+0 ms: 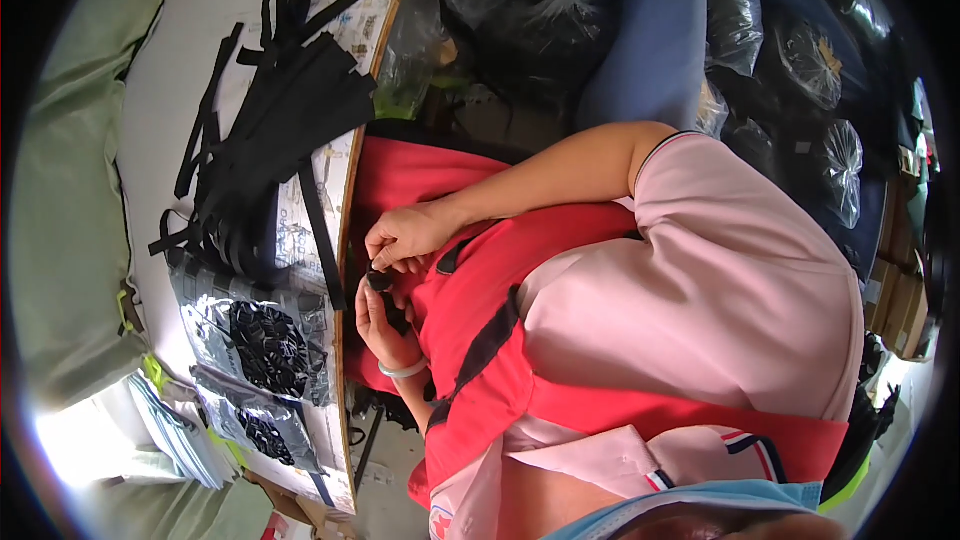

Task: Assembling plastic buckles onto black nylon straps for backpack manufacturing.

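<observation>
Black fitting (pixel 379 281), head view: one unit, located between the two hands, just beyond the table edge and in front of the red apron (pixel 575 240). Right hand (pixel 412 233): thumb and fingertips are pinched narrow at the upper side of the fitting. Left hand (pixel 385 330): fingers are curled narrow and grip the fitting from the lower side; a pale bracelet (pixel 404 371) encircles the wrist. Dark material beneath the fitting is partly hidden; whether it is attached cannot be told.

Progress: handling of this one unit appears to be under way. No unit is identifiable as finished. Black strips (pixel 290 105) lie loose in an overlapping pile on the white table (pixel 165 90), and judged by this stock, much work is left.

Count: fitting in hand, one; hands, two; bracelet, one; strip pile, one, individual strips not countable; clear bags (pixel 205 325) on the table, two, each containing many small black parts (pixel 268 348), not countable.
</observation>
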{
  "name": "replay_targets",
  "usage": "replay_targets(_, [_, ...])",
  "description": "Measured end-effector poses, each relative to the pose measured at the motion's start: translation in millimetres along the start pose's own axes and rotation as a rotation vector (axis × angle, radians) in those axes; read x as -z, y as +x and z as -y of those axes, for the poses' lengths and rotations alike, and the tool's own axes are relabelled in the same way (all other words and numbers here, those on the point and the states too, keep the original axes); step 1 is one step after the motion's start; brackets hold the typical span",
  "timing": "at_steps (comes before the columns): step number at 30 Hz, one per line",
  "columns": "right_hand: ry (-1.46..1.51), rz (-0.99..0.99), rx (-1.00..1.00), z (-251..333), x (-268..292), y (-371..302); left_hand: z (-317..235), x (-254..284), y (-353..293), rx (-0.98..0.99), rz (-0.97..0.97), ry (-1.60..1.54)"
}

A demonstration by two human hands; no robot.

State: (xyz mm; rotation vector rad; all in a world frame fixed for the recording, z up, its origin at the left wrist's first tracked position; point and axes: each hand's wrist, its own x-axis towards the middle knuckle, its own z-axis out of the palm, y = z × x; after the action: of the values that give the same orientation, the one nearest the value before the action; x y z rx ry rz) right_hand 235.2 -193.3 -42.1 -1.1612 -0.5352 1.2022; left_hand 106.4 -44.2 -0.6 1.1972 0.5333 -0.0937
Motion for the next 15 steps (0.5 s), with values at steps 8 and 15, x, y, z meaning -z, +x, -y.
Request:
replay_targets(8, [-0.423, -0.085, 0.512, -8, -2, 8, 10, 17, 1, 0.262, 0.197, -0.226])
replay_targets(15, [-0.64, -0.067, 0.615, 11, -12, 3, 19, 31, -4, 0.291, 0.285, -0.556])
